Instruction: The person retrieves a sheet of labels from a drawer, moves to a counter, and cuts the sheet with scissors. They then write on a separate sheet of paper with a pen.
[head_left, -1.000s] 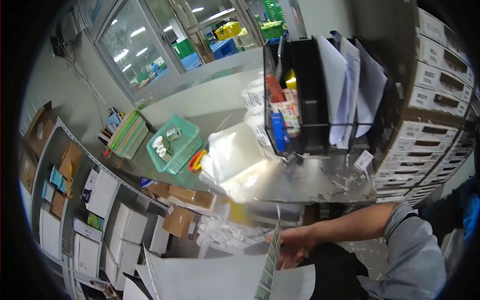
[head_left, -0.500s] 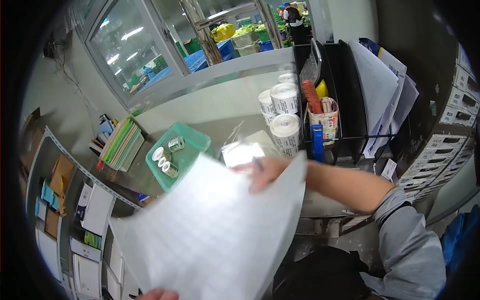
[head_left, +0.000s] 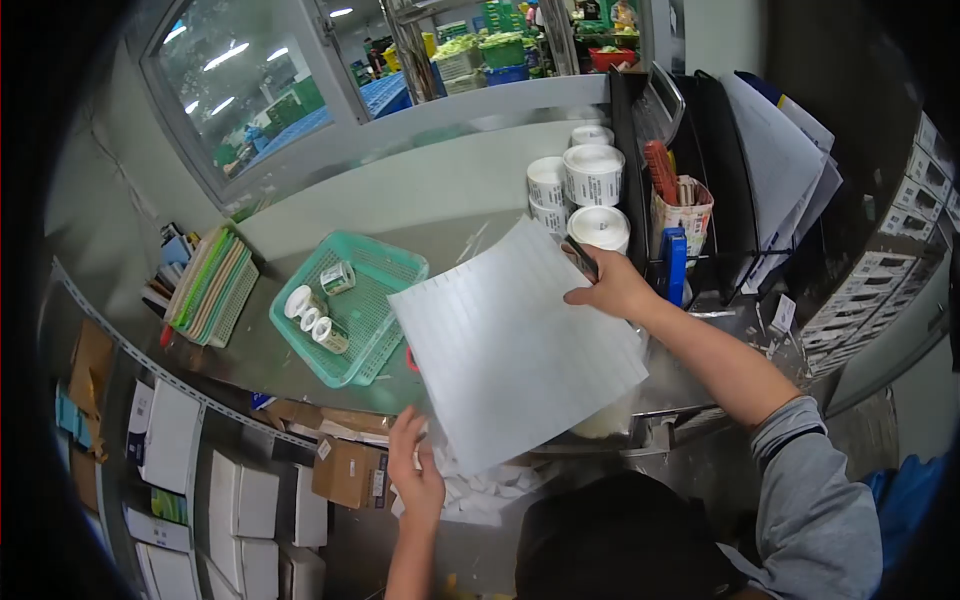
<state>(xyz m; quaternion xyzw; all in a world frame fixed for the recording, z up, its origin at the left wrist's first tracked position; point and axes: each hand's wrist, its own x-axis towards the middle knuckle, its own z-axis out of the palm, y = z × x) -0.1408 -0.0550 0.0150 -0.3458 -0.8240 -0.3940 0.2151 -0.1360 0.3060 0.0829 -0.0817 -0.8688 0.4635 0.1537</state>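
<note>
A white sheet of paper, faintly marked in rows, is tilted over the front of the metal table. My right hand grips its upper right edge, thumb on top. A slim dark object, perhaps a pen, sticks out between the fingers of that hand. My left hand is just off the sheet's lower left edge, fingers apart and holding nothing. Left of the sheet, a green plastic basket has several small label rolls in it. Large label rolls are stacked behind the right hand.
A black file rack with papers stands at the back right, beside a cup of tools and a blue stapler-like object. Clipboards lean at the left. Boxes fill the lower left shelves; crumpled paper lies below the table.
The sheet has flattened and swung up and right, off the lower left. My left hand has risen from the bottom edge and come away from the paper. The right hand still holds it.
</note>
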